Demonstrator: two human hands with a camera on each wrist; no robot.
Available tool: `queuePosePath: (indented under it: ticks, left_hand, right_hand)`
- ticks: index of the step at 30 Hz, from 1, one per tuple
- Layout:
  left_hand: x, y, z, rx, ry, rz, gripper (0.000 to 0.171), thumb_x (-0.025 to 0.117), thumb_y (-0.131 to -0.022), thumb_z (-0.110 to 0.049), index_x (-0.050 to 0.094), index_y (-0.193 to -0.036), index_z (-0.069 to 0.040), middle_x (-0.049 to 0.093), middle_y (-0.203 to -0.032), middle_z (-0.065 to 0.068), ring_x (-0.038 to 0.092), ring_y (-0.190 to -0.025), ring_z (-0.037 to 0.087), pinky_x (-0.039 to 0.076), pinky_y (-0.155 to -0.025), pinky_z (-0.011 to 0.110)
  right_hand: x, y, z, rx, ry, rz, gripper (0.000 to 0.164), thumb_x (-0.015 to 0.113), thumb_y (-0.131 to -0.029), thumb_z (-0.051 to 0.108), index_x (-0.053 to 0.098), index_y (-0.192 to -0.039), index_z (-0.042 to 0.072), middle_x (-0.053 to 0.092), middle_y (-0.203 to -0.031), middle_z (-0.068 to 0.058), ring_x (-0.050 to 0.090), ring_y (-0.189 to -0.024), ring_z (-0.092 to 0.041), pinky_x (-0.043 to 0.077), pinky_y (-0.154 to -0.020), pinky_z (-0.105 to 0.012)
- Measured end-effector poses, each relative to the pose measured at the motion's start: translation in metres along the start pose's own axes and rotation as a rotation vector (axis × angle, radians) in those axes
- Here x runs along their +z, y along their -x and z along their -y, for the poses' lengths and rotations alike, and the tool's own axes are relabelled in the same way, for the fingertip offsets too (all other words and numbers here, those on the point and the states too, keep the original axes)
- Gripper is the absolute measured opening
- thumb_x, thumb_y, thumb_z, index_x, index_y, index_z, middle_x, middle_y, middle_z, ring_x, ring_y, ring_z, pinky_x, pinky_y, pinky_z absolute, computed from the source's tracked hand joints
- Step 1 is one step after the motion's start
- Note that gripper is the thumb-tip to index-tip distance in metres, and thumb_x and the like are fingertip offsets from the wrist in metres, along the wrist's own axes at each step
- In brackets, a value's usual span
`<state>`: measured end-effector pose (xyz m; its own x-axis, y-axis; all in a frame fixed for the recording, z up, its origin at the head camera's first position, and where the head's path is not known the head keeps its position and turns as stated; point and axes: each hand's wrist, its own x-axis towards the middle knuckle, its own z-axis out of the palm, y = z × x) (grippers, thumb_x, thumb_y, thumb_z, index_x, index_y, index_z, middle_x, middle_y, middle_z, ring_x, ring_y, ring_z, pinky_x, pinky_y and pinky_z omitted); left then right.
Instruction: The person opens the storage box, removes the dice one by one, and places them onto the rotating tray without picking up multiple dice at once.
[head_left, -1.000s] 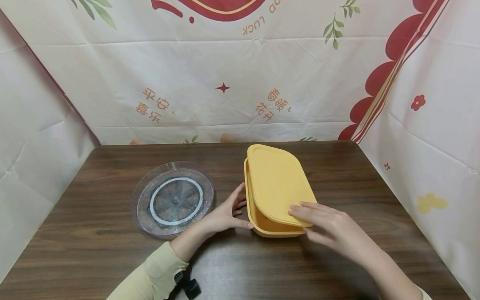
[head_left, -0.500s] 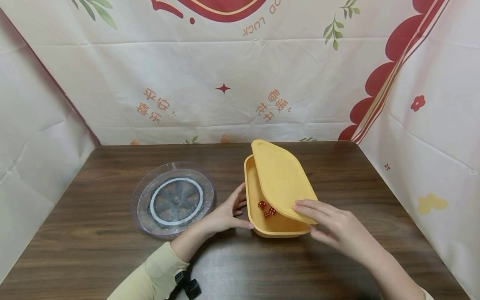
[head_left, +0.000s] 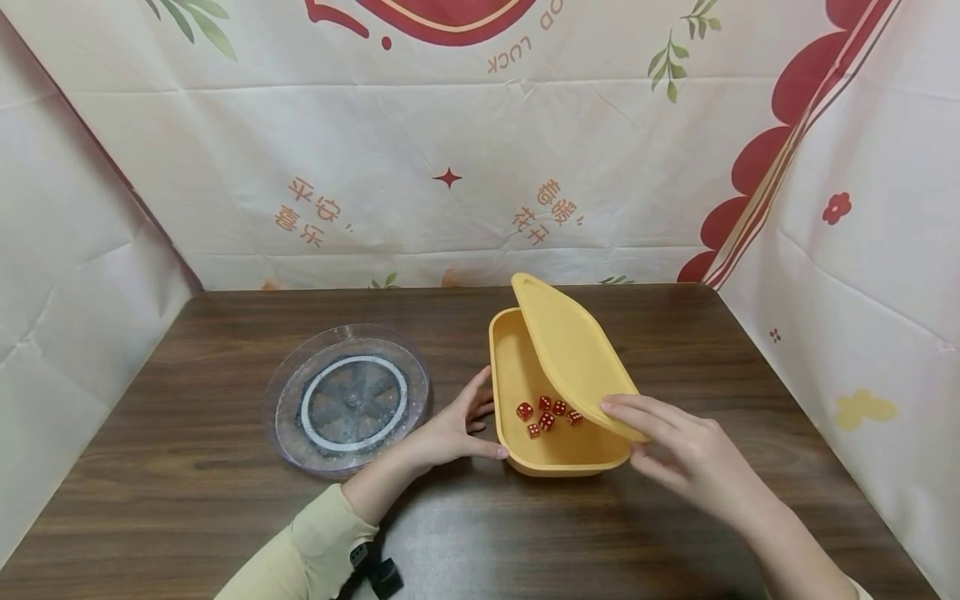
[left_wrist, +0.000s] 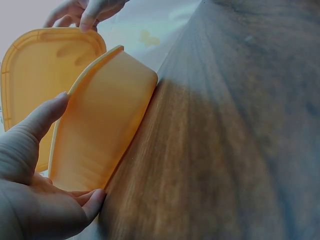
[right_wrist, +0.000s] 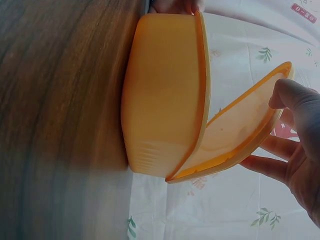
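Observation:
A yellow plastic box (head_left: 517,354) stands on the table with several red dice (head_left: 547,422) lying inside it. Its matching yellow lid (head_left: 573,342) is raised and tilted, baring the left part of the box. My right hand (head_left: 693,458) pinches the lid's near right corner; in the right wrist view the thumb is on one face and fingers on the other. Against the box's left wall my left hand (head_left: 453,429) rests, thumb at the near corner. The left wrist view has its thumb (left_wrist: 47,115) reaching the rim and the other fingers low on the wall.
A clear round plastic dish (head_left: 288,425) with a pale ring in its middle stands left of the box, near my left forearm. The dark wooden table (head_left: 187,500) meets printed white cloth (head_left: 375,133) at its back and sides.
The lid has moved right and tipped up further in my right hand, uncovering more of the box. More dice now show inside. My left hand has stayed in place.

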<state>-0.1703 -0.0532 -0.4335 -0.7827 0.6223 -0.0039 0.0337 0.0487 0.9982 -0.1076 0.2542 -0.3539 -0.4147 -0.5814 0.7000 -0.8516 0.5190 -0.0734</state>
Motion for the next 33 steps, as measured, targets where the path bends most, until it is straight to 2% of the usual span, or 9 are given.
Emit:
queuePosePath:
  ticks: [3, 6, 10, 15, 17, 22, 24, 28, 33]
  left_hand:
    - [0.000, 0.000, -0.001, -0.004, -0.001, -0.003, 0.113, 0.079, -0.077, -0.003, -0.001, -0.155, -0.020, 0.023, -0.153, 0.021, 0.028, -0.138, 0.030, 0.028, -0.107, 0.048]
    - [0.000, 0.000, -0.002, -0.009, -0.003, -0.006, 0.113, 0.079, -0.077, -0.002, -0.001, -0.155, -0.021, 0.025, -0.152, 0.021, 0.028, -0.138, 0.030, 0.028, -0.107, 0.048]
    - [0.000, 0.000, -0.001, -0.013, -0.009, -0.011, 0.113, 0.079, -0.077, -0.003, -0.001, -0.155, -0.021, 0.026, -0.152, 0.021, 0.028, -0.138, 0.030, 0.028, -0.107, 0.048]
    - [0.000, 0.000, -0.001, -0.020, -0.011, -0.014, 0.113, 0.079, -0.077, -0.003, -0.001, -0.155, -0.021, 0.027, -0.151, 0.020, 0.028, -0.137, 0.030, 0.028, -0.107, 0.048]
    - [0.001, 0.000, -0.001, -0.022, -0.009, -0.014, 0.113, 0.079, -0.077, -0.003, -0.001, -0.155, -0.021, 0.027, -0.151, 0.020, 0.028, -0.137, 0.030, 0.028, -0.107, 0.048]
    - [0.002, 0.000, -0.002, -0.027, -0.005, -0.017, 0.113, 0.079, -0.077, -0.003, 0.000, -0.155, -0.021, 0.025, -0.152, 0.020, 0.028, -0.138, 0.030, 0.028, -0.107, 0.048]
    - [0.002, 0.000, -0.002, -0.030, -0.004, -0.018, 0.113, 0.079, -0.077, -0.003, 0.000, -0.155, -0.021, 0.023, -0.153, 0.020, 0.028, -0.138, 0.030, 0.028, -0.107, 0.048]
    - [0.002, 0.001, -0.003, -0.032, 0.001, -0.018, 0.112, 0.079, -0.077, -0.003, 0.000, -0.155, -0.021, 0.021, -0.154, 0.020, 0.027, -0.138, 0.029, 0.028, -0.107, 0.048]
    - [0.002, 0.001, -0.003, -0.035, 0.003, -0.018, 0.112, 0.079, -0.077, -0.002, 0.000, -0.155, -0.021, 0.021, -0.154, 0.020, 0.027, -0.138, 0.030, 0.028, -0.107, 0.047]
  right_hand:
    - [-0.002, 0.000, -0.001, 0.019, -0.029, -0.008, 0.038, 0.048, -0.097, 0.030, 0.067, -0.117, 0.005, 0.066, -0.114, -0.007, 0.059, -0.104, -0.006, 0.046, -0.080, -0.012]
    - [-0.005, 0.001, -0.003, 0.045, -0.055, -0.020, 0.039, 0.048, -0.097, 0.031, 0.067, -0.117, 0.003, 0.066, -0.113, -0.007, 0.058, -0.101, -0.004, 0.045, -0.079, -0.011]
    - [-0.009, 0.003, -0.005, 0.085, -0.084, -0.042, 0.039, 0.049, -0.095, 0.028, 0.066, -0.117, 0.001, 0.065, -0.112, -0.008, 0.056, -0.098, -0.001, 0.047, -0.063, -0.011]
    - [-0.012, 0.005, -0.007, 0.123, -0.121, -0.077, 0.040, 0.050, -0.093, 0.025, 0.063, -0.118, -0.002, 0.063, -0.112, -0.012, 0.054, -0.098, 0.000, 0.043, -0.046, -0.010]
    - [-0.013, 0.005, -0.008, 0.138, -0.126, -0.089, 0.041, 0.050, -0.093, 0.026, 0.062, -0.119, -0.004, 0.063, -0.112, -0.012, 0.054, -0.096, -0.001, 0.044, -0.049, -0.009]
    - [-0.016, 0.001, -0.009, 0.170, -0.136, -0.142, 0.047, 0.050, -0.095, 0.031, 0.059, -0.117, -0.009, 0.064, -0.107, -0.013, 0.057, -0.097, 0.001, 0.047, -0.074, -0.011]
    - [-0.017, 0.001, -0.010, 0.190, -0.148, -0.164, 0.049, 0.051, -0.094, 0.032, 0.058, -0.117, -0.010, 0.065, -0.108, -0.010, 0.058, -0.100, 0.001, 0.046, -0.079, -0.011]
    - [-0.020, 0.005, -0.015, 0.242, -0.180, -0.189, 0.049, 0.054, -0.092, 0.030, 0.056, -0.121, -0.010, 0.063, -0.119, -0.001, 0.060, -0.101, 0.000, 0.046, -0.078, -0.012]
    - [-0.024, 0.010, -0.018, 0.306, -0.226, -0.213, 0.046, 0.059, -0.085, 0.009, 0.052, -0.128, -0.009, 0.060, -0.123, 0.004, 0.061, -0.101, -0.002, 0.047, -0.076, -0.012]
